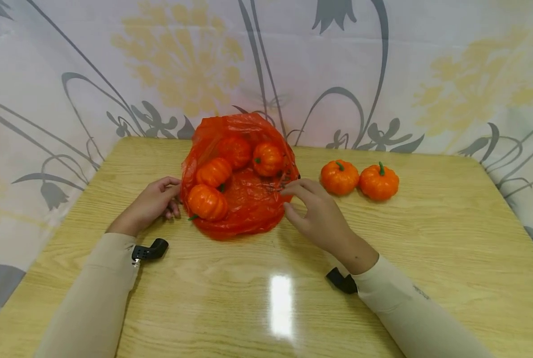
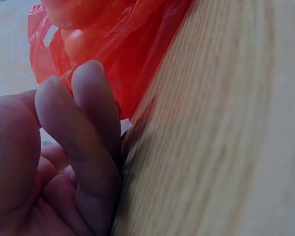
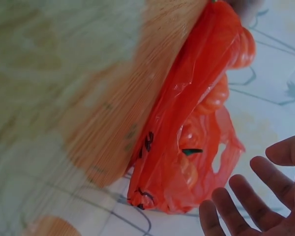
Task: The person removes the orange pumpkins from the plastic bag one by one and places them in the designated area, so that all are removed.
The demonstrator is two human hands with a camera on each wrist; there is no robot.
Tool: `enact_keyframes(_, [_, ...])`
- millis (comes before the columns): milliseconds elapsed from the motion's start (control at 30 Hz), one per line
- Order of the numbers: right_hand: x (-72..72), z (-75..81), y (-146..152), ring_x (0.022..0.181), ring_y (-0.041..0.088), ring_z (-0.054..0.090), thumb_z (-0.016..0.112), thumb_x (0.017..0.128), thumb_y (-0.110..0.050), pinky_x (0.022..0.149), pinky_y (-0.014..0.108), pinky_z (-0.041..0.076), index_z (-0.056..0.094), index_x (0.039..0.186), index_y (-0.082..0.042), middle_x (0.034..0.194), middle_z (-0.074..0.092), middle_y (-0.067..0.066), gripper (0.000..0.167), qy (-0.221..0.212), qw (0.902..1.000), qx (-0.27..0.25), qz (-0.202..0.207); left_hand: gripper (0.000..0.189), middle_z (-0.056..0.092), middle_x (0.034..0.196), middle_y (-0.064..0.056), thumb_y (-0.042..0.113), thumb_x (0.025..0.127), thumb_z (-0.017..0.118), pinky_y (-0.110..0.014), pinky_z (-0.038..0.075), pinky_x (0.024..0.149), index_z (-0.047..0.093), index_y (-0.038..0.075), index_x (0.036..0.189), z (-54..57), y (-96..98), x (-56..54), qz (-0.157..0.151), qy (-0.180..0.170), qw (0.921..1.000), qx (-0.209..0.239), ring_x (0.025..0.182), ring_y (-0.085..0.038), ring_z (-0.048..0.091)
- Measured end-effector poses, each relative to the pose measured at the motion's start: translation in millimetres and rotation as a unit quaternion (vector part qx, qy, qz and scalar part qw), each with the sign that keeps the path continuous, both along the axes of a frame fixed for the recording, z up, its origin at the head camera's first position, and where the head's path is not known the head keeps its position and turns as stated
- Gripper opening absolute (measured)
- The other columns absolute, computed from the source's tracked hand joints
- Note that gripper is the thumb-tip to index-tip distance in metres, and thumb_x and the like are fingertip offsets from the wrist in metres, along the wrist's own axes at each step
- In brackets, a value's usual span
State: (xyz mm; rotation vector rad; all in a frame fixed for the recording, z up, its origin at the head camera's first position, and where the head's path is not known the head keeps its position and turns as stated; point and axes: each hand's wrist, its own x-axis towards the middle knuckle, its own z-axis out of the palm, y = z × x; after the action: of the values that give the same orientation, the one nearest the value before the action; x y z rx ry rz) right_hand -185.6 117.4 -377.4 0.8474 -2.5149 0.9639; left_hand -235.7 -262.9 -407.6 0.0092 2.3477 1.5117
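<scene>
A red plastic bag (image 1: 253,196) lies open on the table, its mouth toward me. Inside are several small orange pumpkins, among them a pumpkin (image 1: 208,202) near the front left and a pumpkin (image 1: 267,159) at the back right. At the bag's left edge is my left hand (image 1: 156,201), fingers loosely bent with the fingertips (image 2: 91,73) right at the plastic. My right hand (image 1: 317,214) hovers beside the bag's right edge. Its fingers (image 3: 255,201) are spread, and nothing lies in them.
Two more orange pumpkins stand right of the bag, a nearer-to-bag pumpkin (image 1: 339,177) and an outer pumpkin (image 1: 379,182), side by side. The wooden table (image 1: 230,298) backs onto a flower-patterned curtain (image 1: 293,64). Black wrist devices sit on both sleeves.
</scene>
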Motion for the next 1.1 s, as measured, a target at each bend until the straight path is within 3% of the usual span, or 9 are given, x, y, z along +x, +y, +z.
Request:
enact_keyframes(867, [-7.7,-0.7,-9,0.115,0.031,0.059,0.069,0.092,-0.011,0.101,0.045,0.051,0.07,0.113,-0.003,0.12,0.065,0.012,0.023,-0.023,0.9992,0.031,0.01,0.047,0.06,0.068,0.001,0.032,0.109,0.038,-0.022,0.051,0.051,0.039,-0.003,0.14,1.1,-1.0,1.9,0.005,-0.005,0.9999,-0.009,0.055,-0.009,0.057])
enact_keyframes(1100, [-10.7,2.1,-20,0.122,0.033,0.054,0.068,0.093,-0.018,0.107,0.048,0.047,0.065,0.125,-0.007,0.129,0.061,0.012,0.034,-0.07,0.995,0.069,0.017,0.047,0.06,0.071,0.0,0.032,0.109,0.038,-0.022,0.051,0.052,0.04,-0.003,0.14,0.6,0.4,0.9,0.002,-0.001,1.0,-0.01,0.055,-0.009,0.057])
